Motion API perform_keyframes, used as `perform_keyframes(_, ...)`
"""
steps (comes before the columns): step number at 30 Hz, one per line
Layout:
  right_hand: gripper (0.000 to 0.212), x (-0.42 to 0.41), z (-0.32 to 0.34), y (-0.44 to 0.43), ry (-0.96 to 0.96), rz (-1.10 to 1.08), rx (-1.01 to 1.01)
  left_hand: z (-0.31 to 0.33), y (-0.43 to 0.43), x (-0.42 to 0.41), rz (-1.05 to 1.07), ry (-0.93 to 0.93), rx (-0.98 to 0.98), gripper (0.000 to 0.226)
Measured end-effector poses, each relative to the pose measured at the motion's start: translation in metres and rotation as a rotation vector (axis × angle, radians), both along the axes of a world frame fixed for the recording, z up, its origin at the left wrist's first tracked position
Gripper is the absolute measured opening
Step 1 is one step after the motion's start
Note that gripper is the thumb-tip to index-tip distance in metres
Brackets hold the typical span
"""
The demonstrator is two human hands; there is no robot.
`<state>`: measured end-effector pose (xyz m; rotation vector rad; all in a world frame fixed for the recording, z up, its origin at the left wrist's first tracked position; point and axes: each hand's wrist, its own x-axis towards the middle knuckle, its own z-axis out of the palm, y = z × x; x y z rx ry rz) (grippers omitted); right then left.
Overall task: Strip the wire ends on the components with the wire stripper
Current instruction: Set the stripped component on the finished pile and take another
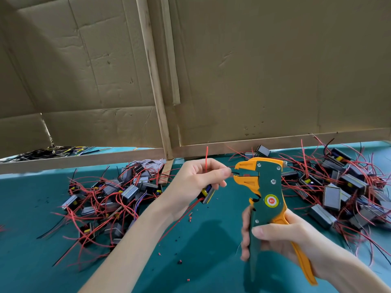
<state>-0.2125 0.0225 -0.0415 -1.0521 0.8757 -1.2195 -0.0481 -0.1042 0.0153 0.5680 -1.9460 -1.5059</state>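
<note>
My left hand [198,178] grasps one component [207,194] in its lower curled fingers, while thumb and forefinger pinch its black wire [235,172] close to the tip, so that the short end stays stiff and aims true. The component's red wire [207,159] stands up clear above the knuckles, out of the tool's way. My right hand [281,240] is wrapped round both handles of the wire stripper [266,187], held upright with the head pointing left, level with the wire. The black end sits at the mouth of the jaws, which stand partly apart; I judge the squeeze not yet made. Components lie in a left pile [112,193] and a right pile [342,187] on the green mat [190,250]; I cannot tell which is finished. Bits of insulation [190,216] lie below the work.
</note>
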Motion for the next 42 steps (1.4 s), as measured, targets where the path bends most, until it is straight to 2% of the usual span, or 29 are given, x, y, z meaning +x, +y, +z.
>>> perform_keyframes(6, 0.02, 0.001, 0.002, 0.001, 0.005, -0.005, -0.003, -0.001, 0.001, -0.002, -0.023, 0.027, 0.075, 0.011)
perform_keyframes(15, 0.02, 0.001, 0.002, 0.002, 0.018, -0.02, 0.003, -0.003, 0.0, -0.003, -0.072, -0.028, 0.043, 0.014)
perform_keyframes(21, 0.022, 0.002, 0.002, 0.005, 0.093, -0.048, 0.012, -0.003, -0.004, 0.0, -0.065, -0.055, -0.001, 0.02)
perform_keyframes(28, 0.044, 0.014, -0.002, 0.008, 0.159, -0.167, 0.067, -0.001, -0.006, 0.004, -0.052, -0.141, -0.014, 0.014)
perform_keyframes(30, 0.045, 0.019, -0.003, 0.007, 0.129, -0.21, 0.073, -0.001, -0.006, 0.003, -0.065, -0.119, 0.035, 0.012)
perform_keyframes(33, 0.044, 0.025, -0.006, 0.005, 0.114, -0.285, 0.078, -0.004, -0.007, 0.003, -0.156, 0.026, 0.276, 0.024)
perform_keyframes(34, 0.044, 0.025, -0.008, 0.004, 0.136, -0.323, 0.072, -0.005, -0.008, 0.002, -0.177, 0.056, 0.302, 0.026)
perform_keyframes(36, 0.046, 0.024, -0.009, 0.002, 0.166, -0.357, 0.063, -0.01, -0.008, 0.001, -0.181, 0.042, 0.234, 0.028)
perform_keyframes(40, 0.026, 0.02, -0.006, -0.002, -0.036, -0.22, 0.048, -0.013, -0.009, 0.001, -0.147, 0.011, 0.168, 0.034)
perform_keyframes(42, 0.025, 0.017, -0.006, -0.005, -0.082, -0.189, 0.021, -0.011, -0.016, 0.005, -0.13, 0.046, 0.142, 0.036)
